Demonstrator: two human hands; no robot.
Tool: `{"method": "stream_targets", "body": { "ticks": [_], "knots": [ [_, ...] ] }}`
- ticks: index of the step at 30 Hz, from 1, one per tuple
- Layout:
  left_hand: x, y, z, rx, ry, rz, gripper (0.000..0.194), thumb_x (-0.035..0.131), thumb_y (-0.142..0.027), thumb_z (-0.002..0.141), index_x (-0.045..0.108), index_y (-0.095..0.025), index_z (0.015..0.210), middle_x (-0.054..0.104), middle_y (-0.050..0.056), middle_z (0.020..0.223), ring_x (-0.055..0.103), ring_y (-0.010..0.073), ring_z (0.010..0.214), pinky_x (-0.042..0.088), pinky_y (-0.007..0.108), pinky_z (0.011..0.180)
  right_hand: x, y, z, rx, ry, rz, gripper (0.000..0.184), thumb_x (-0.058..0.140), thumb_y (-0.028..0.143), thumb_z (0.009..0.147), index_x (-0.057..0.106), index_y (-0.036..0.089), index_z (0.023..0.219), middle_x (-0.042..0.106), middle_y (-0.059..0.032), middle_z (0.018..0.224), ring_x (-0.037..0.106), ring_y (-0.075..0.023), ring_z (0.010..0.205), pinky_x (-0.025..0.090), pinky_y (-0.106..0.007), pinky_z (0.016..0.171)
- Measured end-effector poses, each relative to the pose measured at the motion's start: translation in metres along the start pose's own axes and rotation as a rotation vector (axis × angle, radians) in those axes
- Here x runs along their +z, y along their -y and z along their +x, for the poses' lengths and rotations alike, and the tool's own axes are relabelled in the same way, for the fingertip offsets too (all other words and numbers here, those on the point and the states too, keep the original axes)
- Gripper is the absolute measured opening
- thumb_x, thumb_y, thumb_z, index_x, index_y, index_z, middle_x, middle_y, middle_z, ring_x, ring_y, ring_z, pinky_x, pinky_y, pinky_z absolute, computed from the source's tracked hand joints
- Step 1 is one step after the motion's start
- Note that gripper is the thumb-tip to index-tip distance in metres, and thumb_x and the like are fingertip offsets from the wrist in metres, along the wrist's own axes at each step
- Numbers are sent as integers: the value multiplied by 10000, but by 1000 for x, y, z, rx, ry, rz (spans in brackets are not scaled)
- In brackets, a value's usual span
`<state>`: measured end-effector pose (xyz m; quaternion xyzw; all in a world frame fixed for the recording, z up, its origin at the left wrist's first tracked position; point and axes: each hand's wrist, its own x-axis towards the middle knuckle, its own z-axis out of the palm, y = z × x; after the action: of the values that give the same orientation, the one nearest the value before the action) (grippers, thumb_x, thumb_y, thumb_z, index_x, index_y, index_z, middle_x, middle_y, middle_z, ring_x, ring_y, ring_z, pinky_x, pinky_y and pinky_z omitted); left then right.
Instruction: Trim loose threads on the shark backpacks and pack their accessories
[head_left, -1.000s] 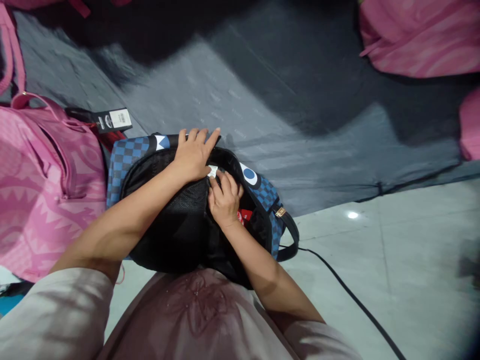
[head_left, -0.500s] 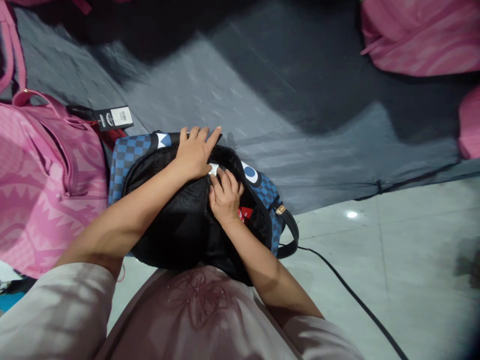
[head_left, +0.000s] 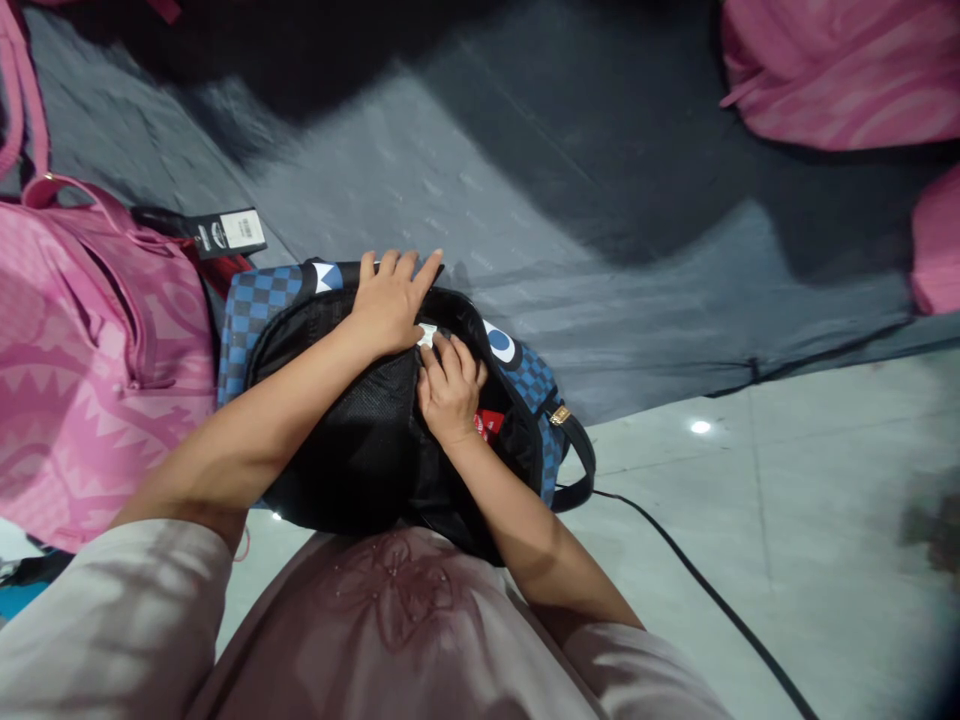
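A blue-and-black checkered backpack (head_left: 262, 305) lies with its main compartment unzipped toward me, showing a black lining. My left hand (head_left: 391, 308) grips the far rim of its opening, fingers spread over the outside and thumb inside. Within the compartment, my right hand (head_left: 452, 390) has its fingers bent, with the fingertips at a small white label (head_left: 427, 334) on the lining. The left thumb reaches that label too. Beside the right wrist a red tag (head_left: 491, 423) shows, partly hidden by the hand.
A pink backpack (head_left: 161, 320) with a black hang tag (head_left: 229, 232) stands against the left side. More pink bags (head_left: 847, 75) lie at the upper right on a dark grey cloth (head_left: 480, 200). A black cable (head_left: 697, 580) runs across the pale floor (head_left: 810, 480).
The view has shifted very slightly. Both hands keep nearly the same position at the label and rim; the right fingertips have moved only a little.
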<state>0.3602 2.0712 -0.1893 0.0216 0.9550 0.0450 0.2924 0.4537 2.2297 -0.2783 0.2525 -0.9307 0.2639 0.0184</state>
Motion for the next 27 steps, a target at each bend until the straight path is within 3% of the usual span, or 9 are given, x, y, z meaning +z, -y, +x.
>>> {"method": "stream_targets", "body": {
  "ticks": [4,10,27],
  "knots": [
    [1,0,0,1,-11,2,940,677,-328,822,186,-160,1605,342,184,1582,305,375,1432,166,573,1192,0,0,0,27,50,10,372,426,271,1009,666,180,1278,619,-115,1372,455,-263,1340,301,-424,1054],
    [0,-1,0,-1,-8,0,938,678,-341,829,182,-158,1605,328,190,1589,296,378,1439,161,571,1191,0,1,0,-9,-19,-42,365,414,284,1017,686,170,1233,646,-102,1338,490,-258,1305,295,-403,1048],
    [0,0,0,-4,4,-18,921,660,-325,833,182,-171,1605,312,179,1600,276,369,1448,135,559,1197,1,-1,-2,11,43,-23,382,407,282,1015,668,181,1275,621,-119,1368,465,-272,1333,296,-423,1049]
  ]
}}
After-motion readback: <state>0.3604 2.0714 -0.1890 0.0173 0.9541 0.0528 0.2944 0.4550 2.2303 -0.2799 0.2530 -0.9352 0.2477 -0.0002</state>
